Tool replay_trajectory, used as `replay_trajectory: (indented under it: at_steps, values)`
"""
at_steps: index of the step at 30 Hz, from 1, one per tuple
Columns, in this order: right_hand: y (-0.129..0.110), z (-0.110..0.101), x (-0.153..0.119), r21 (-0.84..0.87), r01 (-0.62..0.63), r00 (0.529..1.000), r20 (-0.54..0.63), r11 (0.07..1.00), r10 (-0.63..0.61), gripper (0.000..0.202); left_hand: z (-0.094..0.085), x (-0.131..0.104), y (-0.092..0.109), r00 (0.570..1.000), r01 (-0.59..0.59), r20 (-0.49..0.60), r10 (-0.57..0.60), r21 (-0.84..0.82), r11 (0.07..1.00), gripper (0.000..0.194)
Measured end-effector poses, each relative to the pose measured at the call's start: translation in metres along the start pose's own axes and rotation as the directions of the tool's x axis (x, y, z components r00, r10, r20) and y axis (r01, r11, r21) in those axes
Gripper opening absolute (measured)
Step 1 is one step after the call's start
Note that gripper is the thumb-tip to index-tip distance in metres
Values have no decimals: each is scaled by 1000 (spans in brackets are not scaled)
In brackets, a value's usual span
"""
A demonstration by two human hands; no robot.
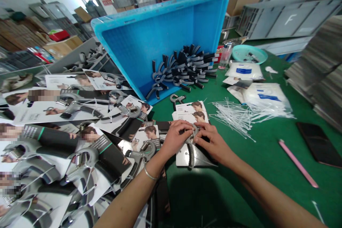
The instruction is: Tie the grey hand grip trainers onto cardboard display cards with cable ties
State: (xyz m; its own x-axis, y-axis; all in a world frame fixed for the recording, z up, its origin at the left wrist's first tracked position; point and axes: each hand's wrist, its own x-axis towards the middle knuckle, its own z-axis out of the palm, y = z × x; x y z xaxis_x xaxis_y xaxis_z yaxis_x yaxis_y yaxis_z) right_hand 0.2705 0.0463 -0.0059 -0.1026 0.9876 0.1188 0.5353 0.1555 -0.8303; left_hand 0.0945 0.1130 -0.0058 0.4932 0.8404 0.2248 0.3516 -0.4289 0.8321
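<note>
A grey and black hand grip strengthener [190, 153] lies on a printed backing card [183, 158] in front of me. My left hand [176, 138] is closed, its fingers and thumb pinching at the spring end of the strengthener from the left. My right hand [212, 141] is closed too, pinching from the right beside it. Between the fingertips shows a thin white cable tie [193, 132], partly hidden by the fingers. Just beyond my hands are more printed cards [200, 107] in a stack and another loose strengthener [176, 99].
A tilted blue crate [149, 35] holds many loose strengtheners. Carded strengtheners [80, 108] are heaped on the left. To the right are loose cable ties [232, 115], plastic bags [267, 96], a pink pen-like stick [298, 164], a phone [319, 142] and a turquoise basin [249, 53].
</note>
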Motion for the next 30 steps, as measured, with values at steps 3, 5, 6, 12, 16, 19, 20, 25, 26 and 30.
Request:
replay_trajectory:
  at_steps: [3,5,6,12,16,19,20,25,26,30]
  values:
    - [0,-1,1,16,-12,1000,9,1000,12,16,-1,0,1,1000,10,4,-10,-14,1000,7]
    - [0,-1,2,31,-20,1000,11,999,20,17,-2,-1,1,1000,9,6,-9,-21,1000,8]
    - [0,-1,2,38,-25,1000,12,999,24,17,-2,-1,1,1000,8,6,-8,-22,1000,8]
    - [0,1,2,48,-38,999,-4,998,38,16,-3,-4,3,1000,-24,5,24,-2,1000,7]
    - [0,4,4,44,-58,997,-56,997,61,19,-7,-5,5,992,-111,67,110,12,994,8]
    - [0,7,4,27,-53,995,-88,998,55,19,-11,-4,4,992,-71,102,76,-51,996,12]
    - [0,8,3,20,-38,995,-88,999,40,17,-13,-4,4,995,-35,88,41,-67,997,12]
    - [2,11,0,59,5,996,-93,998,0,19,-15,-4,13,999,42,-31,-39,84,996,11]
    - [2,12,-1,70,-13,994,-106,997,20,24,-15,-7,18,999,24,-42,-19,125,992,12]
    - [-1,17,0,76,-82,976,-197,994,96,33,-7,-27,38,992,-124,24,122,273,954,12]
